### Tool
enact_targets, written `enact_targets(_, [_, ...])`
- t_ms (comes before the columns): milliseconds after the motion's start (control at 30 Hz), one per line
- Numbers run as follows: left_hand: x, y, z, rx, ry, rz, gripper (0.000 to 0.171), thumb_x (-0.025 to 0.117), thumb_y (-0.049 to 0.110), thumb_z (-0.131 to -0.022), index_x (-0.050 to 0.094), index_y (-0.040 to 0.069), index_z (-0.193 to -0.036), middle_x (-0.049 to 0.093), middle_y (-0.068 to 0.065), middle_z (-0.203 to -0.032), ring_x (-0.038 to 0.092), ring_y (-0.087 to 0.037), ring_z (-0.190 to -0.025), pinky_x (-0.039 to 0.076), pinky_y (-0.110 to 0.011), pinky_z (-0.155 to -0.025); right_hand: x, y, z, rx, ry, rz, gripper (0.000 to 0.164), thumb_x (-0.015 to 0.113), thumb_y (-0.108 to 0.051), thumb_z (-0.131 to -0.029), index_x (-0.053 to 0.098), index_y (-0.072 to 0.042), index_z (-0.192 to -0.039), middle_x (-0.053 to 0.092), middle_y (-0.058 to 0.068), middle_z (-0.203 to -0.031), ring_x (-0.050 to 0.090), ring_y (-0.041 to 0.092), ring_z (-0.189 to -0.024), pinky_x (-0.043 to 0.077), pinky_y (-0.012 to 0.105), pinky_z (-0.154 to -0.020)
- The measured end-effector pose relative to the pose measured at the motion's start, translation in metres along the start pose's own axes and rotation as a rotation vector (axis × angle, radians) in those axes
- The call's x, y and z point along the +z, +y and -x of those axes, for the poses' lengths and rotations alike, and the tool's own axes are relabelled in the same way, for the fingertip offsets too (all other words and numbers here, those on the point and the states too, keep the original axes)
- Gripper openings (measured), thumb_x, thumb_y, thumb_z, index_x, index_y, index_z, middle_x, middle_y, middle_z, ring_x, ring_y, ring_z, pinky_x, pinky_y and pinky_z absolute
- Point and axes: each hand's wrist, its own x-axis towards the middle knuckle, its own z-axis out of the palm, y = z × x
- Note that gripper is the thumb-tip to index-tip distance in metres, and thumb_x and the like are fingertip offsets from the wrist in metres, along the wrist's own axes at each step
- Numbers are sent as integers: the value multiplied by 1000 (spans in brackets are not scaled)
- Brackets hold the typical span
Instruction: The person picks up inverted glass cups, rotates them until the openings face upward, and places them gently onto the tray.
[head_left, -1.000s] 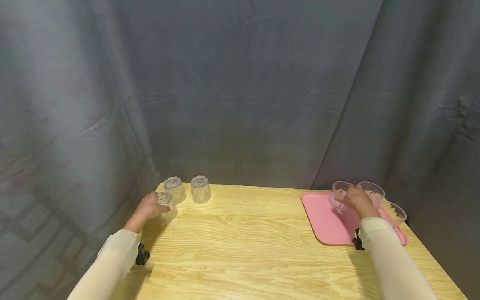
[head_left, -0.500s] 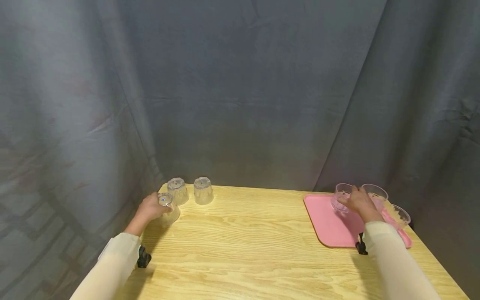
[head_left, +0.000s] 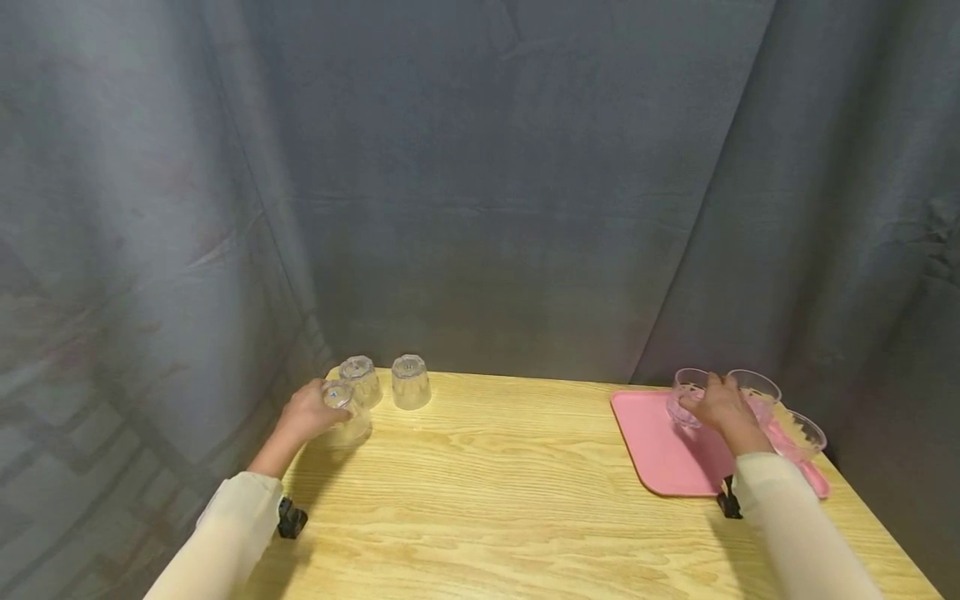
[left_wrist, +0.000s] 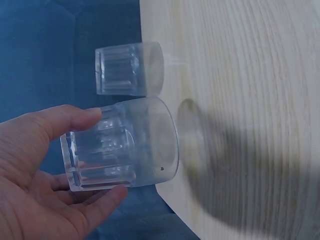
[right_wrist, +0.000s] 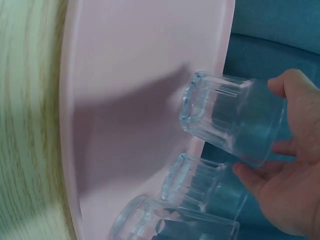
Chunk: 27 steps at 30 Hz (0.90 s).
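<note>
Clear, faceted plastic-looking tumblers stand at both far sides of the table. My left hand [head_left: 311, 410] grips an upside-down tumbler [left_wrist: 120, 145], thumb on one side and fingers on the other. In the left wrist view, its rim shows a gap from its shadow on the wood. Two more upside-down tumblers stand just behind, one at the corner [head_left: 362, 383] and one to its right [head_left: 411, 385]. My right hand [head_left: 722, 410] holds an upright tumbler [right_wrist: 225, 112] near its rim, base close over the pink tray [head_left: 667, 458].
Two other upright tumblers, one behind [head_left: 757, 390] and one nearer [head_left: 802, 433], stand at the tray's right side, close to my right hand. The wooden table [head_left: 510, 475] spans between the hands. Grey curtains [head_left: 480, 208] hang behind and beside it.
My left hand has shifted slightly right with its tumbler. The right hand stays at the same tumbler over the tray. The head view has swung slightly left.
</note>
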Motion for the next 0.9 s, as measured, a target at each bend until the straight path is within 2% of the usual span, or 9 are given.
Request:
enact_targets(200, [2, 7, 4, 20, 20, 5, 83, 79, 31, -79, 44, -16, -137, 49, -40, -136, 48, -57, -123, 43, -65, -101, -4, -3, 10, -35, 94, 43, 94, 60, -50, -95, 24, 24, -143, 20, 50, -137, 29, 70, -124, 34, 77, -98])
enact_targets(433, [2, 23, 13, 35, 23, 46, 85, 79, 31, -79, 42, -14, -141, 48, -39, -139, 46, -57, -127, 40, -65, -104, 2, -11, 20, -103, 219, -1, 80, 59, -39, -96, 33, 22, -140, 27, 48, -136, 33, 69, -122, 35, 77, -97])
enact_targets(667, [5, 38, 22, 43, 34, 80, 86, 77, 30, -82, 38, -14, -144, 47, -38, -142, 46, -56, -129, 41, -64, -104, 10, -25, 39, -143, 302, -76, 69, 58, -33, -98, 38, 17, -141, 33, 45, -141, 32, 65, -128, 31, 76, -101])
enact_targets(767, [6, 43, 25, 44, 27, 95, 89, 77, 31, -83, 35, -14, -147, 44, -36, -145, 44, -55, -131, 41, -64, -104, 12, -30, 46, -151, 323, -98, 67, 59, -31, -97, 39, 16, -141, 34, 43, -143, 30, 64, -131, 29, 76, -103])
enact_targets(900, [7, 51, 32, 33, 32, 136, 91, 78, 32, -83, 32, -13, -148, 43, -36, -146, 44, -54, -131, 41, -63, -104, 12, -34, 56, -146, 312, -130, 71, 58, -37, -99, 36, 13, -144, 31, 42, -148, 26, 63, -135, 26, 77, -104])
